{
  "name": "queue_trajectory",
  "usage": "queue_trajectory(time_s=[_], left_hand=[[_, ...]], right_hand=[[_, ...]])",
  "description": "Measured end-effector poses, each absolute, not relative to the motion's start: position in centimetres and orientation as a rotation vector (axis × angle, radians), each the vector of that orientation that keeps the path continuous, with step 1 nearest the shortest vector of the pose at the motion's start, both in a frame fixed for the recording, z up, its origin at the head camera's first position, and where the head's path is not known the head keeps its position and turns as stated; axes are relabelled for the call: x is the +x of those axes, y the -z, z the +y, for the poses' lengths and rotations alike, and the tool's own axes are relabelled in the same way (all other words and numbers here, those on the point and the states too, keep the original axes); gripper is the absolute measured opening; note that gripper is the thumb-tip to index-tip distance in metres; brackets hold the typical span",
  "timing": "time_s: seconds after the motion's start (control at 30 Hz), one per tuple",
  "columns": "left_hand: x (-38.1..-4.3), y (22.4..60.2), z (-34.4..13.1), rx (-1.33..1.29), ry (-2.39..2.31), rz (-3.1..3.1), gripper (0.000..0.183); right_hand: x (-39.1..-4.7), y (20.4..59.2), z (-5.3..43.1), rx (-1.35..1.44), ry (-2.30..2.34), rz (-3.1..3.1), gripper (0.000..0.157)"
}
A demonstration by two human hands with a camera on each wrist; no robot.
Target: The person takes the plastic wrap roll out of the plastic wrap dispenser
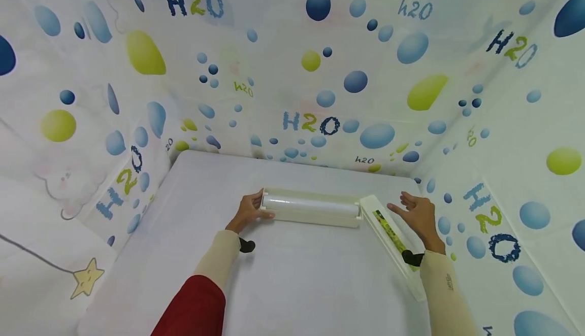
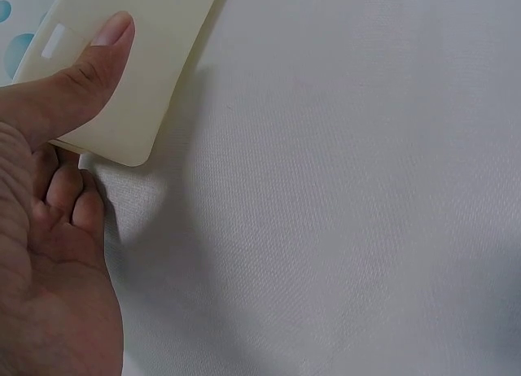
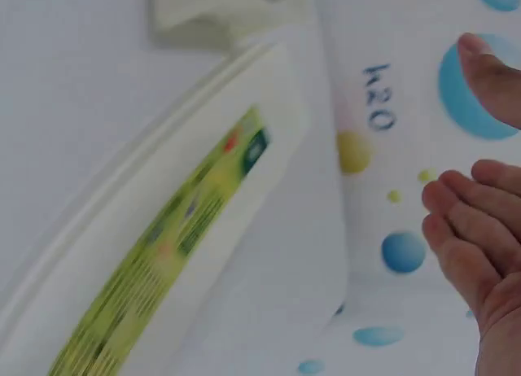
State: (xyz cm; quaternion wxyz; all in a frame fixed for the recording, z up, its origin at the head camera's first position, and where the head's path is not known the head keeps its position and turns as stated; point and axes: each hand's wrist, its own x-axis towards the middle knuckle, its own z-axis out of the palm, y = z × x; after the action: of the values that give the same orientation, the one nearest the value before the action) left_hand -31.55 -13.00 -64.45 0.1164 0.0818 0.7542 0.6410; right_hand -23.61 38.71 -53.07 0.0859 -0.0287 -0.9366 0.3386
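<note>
Your left hand [image 1: 249, 211] pinches box [image 1: 315, 220] end near desk [image 1: 320, 280]'s far edge; right hand [image 1: 418, 217], grip spread, hovers beside lid [image 1: 388, 235] near right edge.

"H2O" and "h2o" across patterned wall covering [image 1: 283, 36], green label [image 3: 163, 246] on white cover [image 3: 277, 99] blurred, lettering [image 1: 449, 281] on right sleeve [image 1: 441, 298] illegible

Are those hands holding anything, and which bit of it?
Yes. The left hand grips the long cream box by its left end, as the head view shows it. The right hand holds nothing.
</note>
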Motion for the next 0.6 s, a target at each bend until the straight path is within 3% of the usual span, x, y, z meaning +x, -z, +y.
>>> queue_trajectory(time_s=[0.3, 0.6], left_hand=[[-31.5, 64.6, -13.2, 0.239, -1.854, 2.242, 0.101], [-31.3, 64.6, -13.2, 0.248, -1.890, 2.223, 0.101]], right_hand=[[-27.2, 49.2, 34.4, 0.098, -1.549, -2.455, 0.058], [-30.0, 47.7, 30.7, 0.340, -1.595, -2.467, 0.050]])
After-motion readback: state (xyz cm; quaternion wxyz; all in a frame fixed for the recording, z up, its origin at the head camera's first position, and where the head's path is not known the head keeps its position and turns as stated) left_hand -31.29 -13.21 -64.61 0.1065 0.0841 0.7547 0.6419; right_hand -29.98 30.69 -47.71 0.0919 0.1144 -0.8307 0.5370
